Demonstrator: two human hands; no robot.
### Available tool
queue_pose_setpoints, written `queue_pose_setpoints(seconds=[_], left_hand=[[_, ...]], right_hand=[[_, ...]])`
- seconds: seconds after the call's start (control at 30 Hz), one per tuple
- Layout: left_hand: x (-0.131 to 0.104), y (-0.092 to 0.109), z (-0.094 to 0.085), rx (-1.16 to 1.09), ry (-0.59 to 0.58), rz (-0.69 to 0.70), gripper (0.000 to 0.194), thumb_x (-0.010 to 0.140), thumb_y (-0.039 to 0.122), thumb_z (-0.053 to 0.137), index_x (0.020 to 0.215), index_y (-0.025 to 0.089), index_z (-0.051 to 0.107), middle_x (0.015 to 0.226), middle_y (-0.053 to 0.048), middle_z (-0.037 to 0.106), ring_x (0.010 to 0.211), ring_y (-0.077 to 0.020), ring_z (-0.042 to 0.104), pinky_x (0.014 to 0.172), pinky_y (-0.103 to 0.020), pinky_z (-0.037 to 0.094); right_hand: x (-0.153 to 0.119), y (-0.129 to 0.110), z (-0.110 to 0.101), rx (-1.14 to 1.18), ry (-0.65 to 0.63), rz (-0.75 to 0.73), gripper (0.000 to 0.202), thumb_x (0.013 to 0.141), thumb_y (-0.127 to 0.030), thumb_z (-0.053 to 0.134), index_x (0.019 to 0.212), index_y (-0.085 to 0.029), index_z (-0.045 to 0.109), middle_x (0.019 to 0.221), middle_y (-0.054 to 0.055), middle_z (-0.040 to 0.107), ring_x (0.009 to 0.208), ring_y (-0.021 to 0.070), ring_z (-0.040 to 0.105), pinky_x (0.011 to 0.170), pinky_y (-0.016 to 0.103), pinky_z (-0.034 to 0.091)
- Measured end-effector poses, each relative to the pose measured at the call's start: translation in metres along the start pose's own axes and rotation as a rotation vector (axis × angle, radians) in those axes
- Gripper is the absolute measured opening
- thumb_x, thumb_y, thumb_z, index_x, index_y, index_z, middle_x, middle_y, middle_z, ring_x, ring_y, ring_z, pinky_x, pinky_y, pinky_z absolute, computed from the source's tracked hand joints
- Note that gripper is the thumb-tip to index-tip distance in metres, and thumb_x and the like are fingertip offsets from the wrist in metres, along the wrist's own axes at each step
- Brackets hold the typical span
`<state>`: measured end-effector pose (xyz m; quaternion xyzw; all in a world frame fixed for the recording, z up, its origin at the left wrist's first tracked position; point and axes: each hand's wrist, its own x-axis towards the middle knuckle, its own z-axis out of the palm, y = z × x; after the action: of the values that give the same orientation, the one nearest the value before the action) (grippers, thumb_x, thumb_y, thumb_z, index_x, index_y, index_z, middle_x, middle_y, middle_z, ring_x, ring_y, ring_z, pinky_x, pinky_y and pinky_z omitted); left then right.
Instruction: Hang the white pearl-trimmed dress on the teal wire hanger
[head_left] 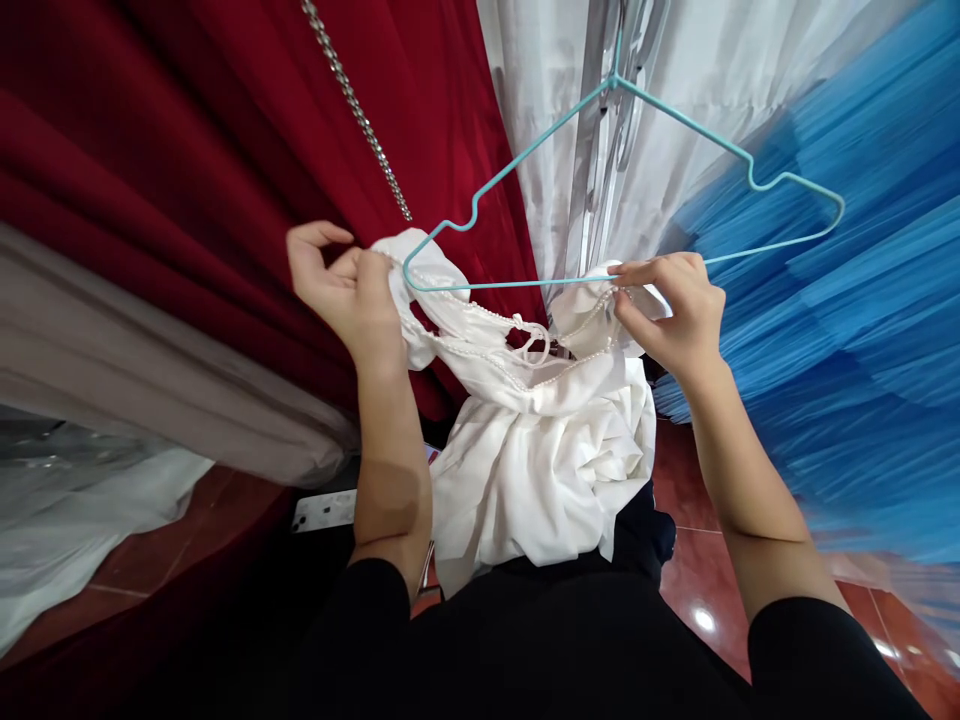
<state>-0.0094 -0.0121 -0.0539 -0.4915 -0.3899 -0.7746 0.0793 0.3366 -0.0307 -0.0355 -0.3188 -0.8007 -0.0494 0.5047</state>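
A white dress [517, 460] with beaded trim along its neckline lies bunched in front of my body. My left hand [345, 285] is closed on the dress's left shoulder edge, fingers pinched together. On the other side my right hand [671, 305] pinches the opposite shoulder part, close against the bottom bar of a light-blue hanger [540, 125]. The hanger hangs above the dress, its left corner over the left shoulder fabric. A small white tie loop [531, 342] shows at the middle of the neckline.
Dark red fabric [450, 90] with a rhinestone strand [360, 115] hangs at the left. Blue tulle [862, 300] fills the right side. Metal rails [600, 150] and white fabric [540, 110] stand behind. A white phone-like object [324, 510] lies low at the left, above the red tiled floor [705, 580].
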Motion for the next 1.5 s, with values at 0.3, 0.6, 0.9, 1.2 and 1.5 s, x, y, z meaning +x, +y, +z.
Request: queue_pose_setpoints(seconds=[0.3,0.6,0.9,1.2,1.5], left_hand=[[0.032,0.039,0.062,-0.029,-0.36,0.037,0.058,0.064,-0.033,0.064,0.092,0.018,0.063,0.064,0.012,0.047,0.052,-0.0045,0.041,0.049,-0.025,0.027],[-0.066,0.103,0.083,-0.048,-0.74,0.106,0.018,0.109,0.015,0.054,0.11,0.023,0.07,0.107,-0.003,0.075,0.102,-0.0203,0.072,0.092,-0.035,0.053],[-0.064,0.101,0.079,-0.052,-0.757,0.064,0.026,0.1,0.004,0.058,0.102,0.021,0.078,0.098,-0.002,0.079,0.094,-0.0201,0.074,0.088,-0.033,0.052],[-0.059,0.102,0.079,-0.118,-0.77,0.015,0.029,0.093,-0.001,0.059,0.095,0.018,0.08,0.092,-0.003,0.077,0.088,-0.0194,0.072,0.083,-0.031,0.053],[-0.056,0.106,0.078,-0.023,-0.817,-0.019,0.031,0.092,-0.003,0.057,0.096,0.019,0.079,0.094,-0.003,0.076,0.089,-0.0201,0.072,0.085,-0.033,0.054]], right_hand=[[-0.004,0.0,0.004,0.011,0.027,-0.007,0.01,0.093,-0.019,0.066,0.092,-0.026,0.06,0.106,-0.003,0.083,0.089,0.0217,0.075,0.095,0.048,0.056],[-0.005,0.0,0.009,-0.019,0.068,-0.026,0.012,0.091,-0.018,0.067,0.093,-0.026,0.058,0.104,-0.002,0.082,0.087,0.0211,0.073,0.094,0.048,0.056],[-0.032,0.004,-0.022,-0.07,0.278,0.032,0.012,0.085,-0.024,0.075,0.084,-0.026,0.063,0.108,0.005,0.076,0.109,0.029,0.072,0.098,0.053,0.056],[0.019,0.052,-0.093,-0.179,0.766,0.589,0.038,0.068,0.014,0.06,0.062,-0.023,0.052,0.058,-0.009,0.049,0.055,0.0073,0.041,0.058,0.026,0.029],[0.065,0.031,-0.062,-0.073,0.516,0.301,0.031,0.066,0.012,0.066,0.069,-0.018,0.057,0.063,-0.011,0.052,0.057,0.0033,0.043,0.058,0.024,0.028]])
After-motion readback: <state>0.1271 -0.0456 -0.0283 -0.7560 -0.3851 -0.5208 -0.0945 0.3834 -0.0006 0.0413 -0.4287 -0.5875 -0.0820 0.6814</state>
